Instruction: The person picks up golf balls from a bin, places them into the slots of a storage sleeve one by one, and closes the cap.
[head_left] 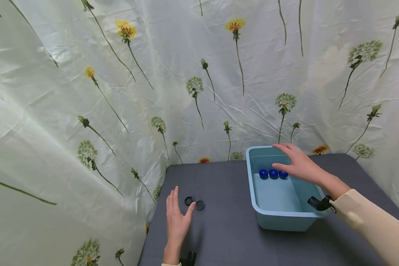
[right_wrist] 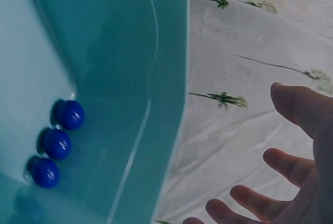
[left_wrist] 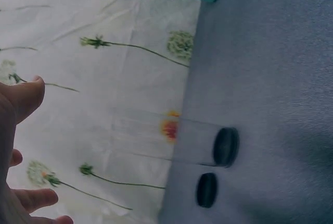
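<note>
My left hand is held over the table's left part, fingers straight and thumb spread, holding nothing. Close to its thumb stands a clear tube with a black base. Beside that base lies a small black round cap, also seen in the head view. My right hand hovers over the light blue bin, fingers spread and nothing in them. Three shiny dark blue balls sit in a row on the bin's floor; in the head view the hand's lower edge is right at the rightmost ball.
The dark grey table ends at a pale curtain printed with dandelions, which hangs behind it and along the left. The bin's tall walls stand at the right half. Black wrist straps sit at the cuffs.
</note>
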A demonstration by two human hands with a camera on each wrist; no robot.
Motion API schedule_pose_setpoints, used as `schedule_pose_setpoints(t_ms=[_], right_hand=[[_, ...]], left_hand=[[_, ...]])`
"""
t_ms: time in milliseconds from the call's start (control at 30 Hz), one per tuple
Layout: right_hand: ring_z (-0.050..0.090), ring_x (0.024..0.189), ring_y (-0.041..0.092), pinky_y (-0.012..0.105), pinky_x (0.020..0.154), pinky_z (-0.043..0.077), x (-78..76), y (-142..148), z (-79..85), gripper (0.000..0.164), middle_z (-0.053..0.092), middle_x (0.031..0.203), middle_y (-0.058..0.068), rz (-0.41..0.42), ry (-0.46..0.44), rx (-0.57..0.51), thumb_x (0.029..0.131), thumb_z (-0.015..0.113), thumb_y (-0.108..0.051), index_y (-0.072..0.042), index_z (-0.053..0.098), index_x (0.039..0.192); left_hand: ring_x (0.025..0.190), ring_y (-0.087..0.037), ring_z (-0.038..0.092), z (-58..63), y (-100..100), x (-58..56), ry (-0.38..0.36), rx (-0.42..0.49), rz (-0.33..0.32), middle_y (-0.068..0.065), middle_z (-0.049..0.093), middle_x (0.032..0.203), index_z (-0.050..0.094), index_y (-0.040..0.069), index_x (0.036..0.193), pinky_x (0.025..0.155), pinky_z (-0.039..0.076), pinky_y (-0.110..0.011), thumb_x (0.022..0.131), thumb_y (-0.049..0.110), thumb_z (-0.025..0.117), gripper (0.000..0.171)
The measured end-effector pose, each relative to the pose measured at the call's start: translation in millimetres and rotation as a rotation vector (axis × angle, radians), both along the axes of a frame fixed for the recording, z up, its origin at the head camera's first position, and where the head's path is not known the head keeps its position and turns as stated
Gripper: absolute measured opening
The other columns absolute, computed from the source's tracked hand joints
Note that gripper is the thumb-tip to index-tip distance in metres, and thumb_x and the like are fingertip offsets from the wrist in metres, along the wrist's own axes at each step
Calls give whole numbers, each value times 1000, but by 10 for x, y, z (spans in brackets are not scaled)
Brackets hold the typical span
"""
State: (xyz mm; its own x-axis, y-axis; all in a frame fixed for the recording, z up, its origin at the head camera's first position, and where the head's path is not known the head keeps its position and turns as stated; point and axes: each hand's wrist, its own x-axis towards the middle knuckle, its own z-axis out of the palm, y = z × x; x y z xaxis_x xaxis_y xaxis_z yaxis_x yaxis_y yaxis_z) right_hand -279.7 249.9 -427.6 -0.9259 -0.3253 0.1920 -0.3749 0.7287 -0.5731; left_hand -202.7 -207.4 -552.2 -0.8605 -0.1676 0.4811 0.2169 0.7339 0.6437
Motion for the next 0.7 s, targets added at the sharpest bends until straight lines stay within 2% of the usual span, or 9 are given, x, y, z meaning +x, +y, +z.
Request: schedule_pose_setpoints(t_ms=[133, 200, 333, 467, 533, 700], right_hand=[[35, 136, 49, 72, 98, 34, -175, -55, -48, 73, 33, 152, 27, 18, -52, -35, 97, 65, -45, -10, 37, 155], [41, 131, 47, 70, 96, 37, -257, -83, -80, 72, 36, 152, 27, 27, -69, -45, 97, 66, -43, -7, 39, 154], [49, 124, 44, 63, 94, 42, -414, -118, -182, 69, 40, 151, 27, 41, -104, -51, 98, 65, -39, -3, 40, 152], [45, 130, 49, 65, 98, 41, -549, -117, -320, 67, 44, 147, 30, 30, -165, -39, 99, 65, -37, 0, 43, 149], [45, 129, 51, 65, 97, 41, -600, -114, -396, 66, 46, 145, 32, 11, -200, -21, 98, 65, -37, 0, 44, 148], [46, 126, 55, 65, 95, 41, -726, -116, -600, 65, 46, 140, 38, 1, -288, 0, 97, 66, -35, 3, 45, 146]], left_hand=[[144, -35, 33, -139, -6, -95, 12, 84, -23, -11, 35, 158, 28, 26, 160, 102, 38, -63, 88, 36, 80, 89], [143, -32, 34, -205, -12, -136, 9, 130, -32, -7, 34, 159, 26, 30, 160, 102, 39, -61, 88, 37, 79, 89], [143, -33, 35, -329, -16, -211, -5, 207, -22, -6, 34, 159, 25, 34, 160, 101, 38, -63, 87, 40, 79, 90], [143, -36, 35, -441, -10, -277, -53, 269, -1, -9, 34, 159, 27, 30, 160, 102, 37, -65, 85, 39, 82, 93], [143, -38, 34, -492, -2, -308, -85, 298, 4, -11, 33, 159, 27, 27, 160, 103, 36, -65, 84, 38, 83, 95], [142, -38, 35, -604, 19, -367, -164, 362, 0, -12, 34, 159, 25, 26, 160, 103, 35, -65, 83, 38, 84, 98]])
